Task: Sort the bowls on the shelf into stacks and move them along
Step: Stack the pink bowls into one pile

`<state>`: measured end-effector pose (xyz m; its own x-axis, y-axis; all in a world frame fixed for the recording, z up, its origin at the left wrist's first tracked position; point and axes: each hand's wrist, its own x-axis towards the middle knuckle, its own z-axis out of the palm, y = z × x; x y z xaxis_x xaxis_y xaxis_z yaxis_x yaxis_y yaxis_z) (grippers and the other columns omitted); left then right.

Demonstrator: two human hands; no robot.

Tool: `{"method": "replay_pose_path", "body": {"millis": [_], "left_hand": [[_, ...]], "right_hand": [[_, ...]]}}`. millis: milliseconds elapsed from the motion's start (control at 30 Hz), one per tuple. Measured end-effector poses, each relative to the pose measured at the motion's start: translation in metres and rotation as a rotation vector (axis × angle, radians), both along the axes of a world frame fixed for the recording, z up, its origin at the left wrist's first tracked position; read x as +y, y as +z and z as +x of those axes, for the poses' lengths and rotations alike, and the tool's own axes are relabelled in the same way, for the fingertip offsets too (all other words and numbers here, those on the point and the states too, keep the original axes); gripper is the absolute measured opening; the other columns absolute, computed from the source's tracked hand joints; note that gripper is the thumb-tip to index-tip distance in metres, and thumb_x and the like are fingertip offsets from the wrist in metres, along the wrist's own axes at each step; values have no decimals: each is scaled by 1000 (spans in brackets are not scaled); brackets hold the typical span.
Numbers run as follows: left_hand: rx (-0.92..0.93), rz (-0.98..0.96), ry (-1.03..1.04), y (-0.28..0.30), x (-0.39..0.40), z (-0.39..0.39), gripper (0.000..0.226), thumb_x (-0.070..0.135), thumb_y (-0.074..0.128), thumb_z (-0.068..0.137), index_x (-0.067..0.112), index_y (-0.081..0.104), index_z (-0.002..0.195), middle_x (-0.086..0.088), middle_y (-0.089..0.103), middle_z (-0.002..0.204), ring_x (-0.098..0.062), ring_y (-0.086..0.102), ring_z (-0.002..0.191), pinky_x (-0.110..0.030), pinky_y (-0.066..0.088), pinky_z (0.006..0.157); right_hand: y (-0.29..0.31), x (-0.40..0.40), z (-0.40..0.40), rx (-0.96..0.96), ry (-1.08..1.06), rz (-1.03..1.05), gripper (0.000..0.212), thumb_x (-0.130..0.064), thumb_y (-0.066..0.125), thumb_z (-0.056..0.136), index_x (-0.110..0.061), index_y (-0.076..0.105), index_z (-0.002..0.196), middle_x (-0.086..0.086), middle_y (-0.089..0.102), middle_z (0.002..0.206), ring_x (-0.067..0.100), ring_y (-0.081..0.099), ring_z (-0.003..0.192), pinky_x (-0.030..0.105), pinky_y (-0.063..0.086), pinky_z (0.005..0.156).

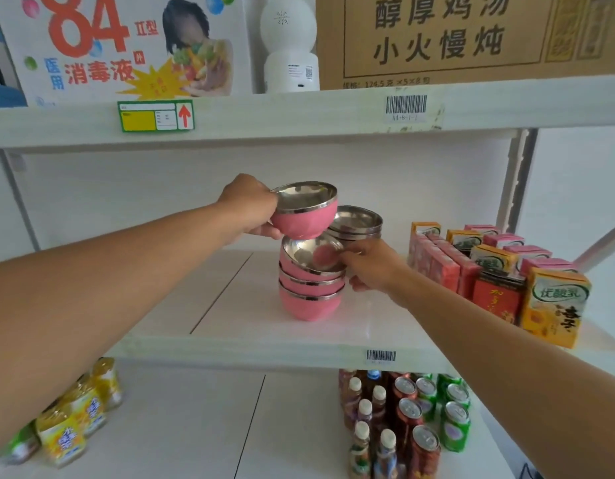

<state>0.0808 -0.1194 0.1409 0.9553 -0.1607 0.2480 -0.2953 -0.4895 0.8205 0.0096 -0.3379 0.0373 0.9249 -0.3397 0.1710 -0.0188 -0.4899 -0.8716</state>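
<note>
A stack of pink bowls [311,292] with steel linings stands on the middle shelf [230,326]. My left hand [252,207] holds one more pink bowl [304,212] by its rim, just above the stack and slightly tilted. My right hand [371,267] grips the right side of the stack, thumb on the top bowl's rim. Behind the stack, to the right, sits a second stack of steel-looking bowls [358,221], its lower part hidden.
Juice and drink cartons [489,267] fill the right end of the middle shelf. Above are a white box [126,46], a white device [290,43] and a brown carton [472,36]. Below stand yellow jars [74,420], bottles and cans [402,420].
</note>
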Motion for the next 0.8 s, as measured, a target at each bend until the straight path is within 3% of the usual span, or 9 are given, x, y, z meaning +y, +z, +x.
{"method": "replay_pose_path", "body": {"millis": [67, 167, 267, 333, 433, 533, 633, 733, 800], "left_hand": [[-21, 50, -10, -3, -5, -1, 21, 8, 61, 101, 2, 79, 110, -19, 83, 99, -36, 85, 68, -45, 72, 77], [-54, 154, -15, -12, -7, -4, 25, 11, 57, 102, 7, 81, 104, -14, 84, 92, -32, 84, 64, -42, 72, 73], [-70, 207, -7, -24, -5, -1, 29, 11, 50, 99, 7, 79, 97, -14, 84, 83, -31, 83, 63, -39, 71, 73], [-123, 266, 5, -32, -3, 3, 26, 14, 50, 95, 6, 70, 80, -8, 74, 69, -30, 71, 57, -33, 58, 62], [-153, 323, 22, -42, -1, 8, 26, 16, 50, 90, 15, 46, 65, -4, 45, 65, -27, 42, 65, -36, 32, 62], [-81, 295, -6, -50, 3, 13, 24, 21, 49, 98, 14, 56, 75, -6, 47, 72, -26, 42, 65, -37, 34, 66], [9, 195, -99, -57, 10, 19, 51, 52, 37, 108, 16, 71, 98, -4, 61, 90, -26, 57, 75, -36, 44, 71], [15, 60, -101, -70, 30, 26, 54, 52, 30, 111, 24, 68, 136, -5, 72, 129, -23, 71, 98, -36, 53, 83], [0, 104, -76, -88, 51, 36, 42, 44, 41, 105, 26, 68, 132, -10, 74, 132, -28, 73, 110, -37, 53, 90]], "right_hand": [[-2, 4, 4, -5, -4, -16, 25, -14, 57, 104, -7, 80, 111, 28, 79, 110, 39, 79, 84, 51, 69, 84], [-4, 9, 8, -6, -1, 6, 31, -24, 52, 109, -4, 76, 110, 26, 78, 110, 31, 75, 80, 44, 70, 78], [-4, 10, 8, -16, -7, 61, 41, -33, 44, 111, -5, 73, 108, 23, 76, 98, 27, 70, 77, 47, 68, 79], [-6, 7, 6, -9, -12, 86, 45, -35, 41, 112, -2, 71, 111, 17, 73, 91, 27, 68, 77, 50, 67, 82], [-11, 1, 1, 12, -21, 106, 42, -33, 39, 113, -7, 71, 118, 15, 72, 99, 28, 68, 82, 52, 66, 87], [-19, -6, -8, 23, 0, 106, 31, -24, 45, 111, -9, 71, 118, 16, 70, 105, 27, 66, 85, 54, 63, 93], [-28, -17, -15, 23, 66, 9, 27, -13, 56, 104, -18, 70, 127, 17, 74, 120, 34, 71, 103, 52, 59, 102], [-38, -30, -17, 61, 174, -162, 61, -17, 75, 96, -22, 57, 155, 6, 70, 129, 23, 67, 117, 40, 57, 102], [-44, -35, -15, 105, 242, -282, 82, -34, 84, 92, -26, 45, 163, -1, 64, 140, 18, 62, 126, 35, 51, 105]]}}
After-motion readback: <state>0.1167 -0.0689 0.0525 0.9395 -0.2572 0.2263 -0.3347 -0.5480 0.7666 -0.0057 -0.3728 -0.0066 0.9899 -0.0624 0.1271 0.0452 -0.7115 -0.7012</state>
